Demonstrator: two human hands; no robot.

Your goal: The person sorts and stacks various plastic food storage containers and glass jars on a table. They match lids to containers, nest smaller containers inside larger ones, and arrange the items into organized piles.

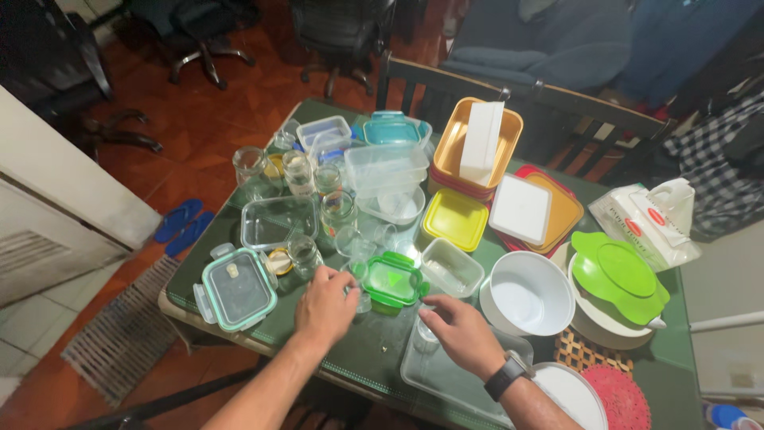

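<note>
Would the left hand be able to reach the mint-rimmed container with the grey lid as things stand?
Probably yes. The left hand rests on the table just right of the mint-rimmed container, and only a small glass jar stands near the path, set back from it. The right hand is well clear.

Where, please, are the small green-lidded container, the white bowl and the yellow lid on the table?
small green-lidded container (391, 279): head view, middle of its green lid.
white bowl (549, 275): head view, upper right rim.
yellow lid (455, 218): head view, centre of its flat top.
</note>
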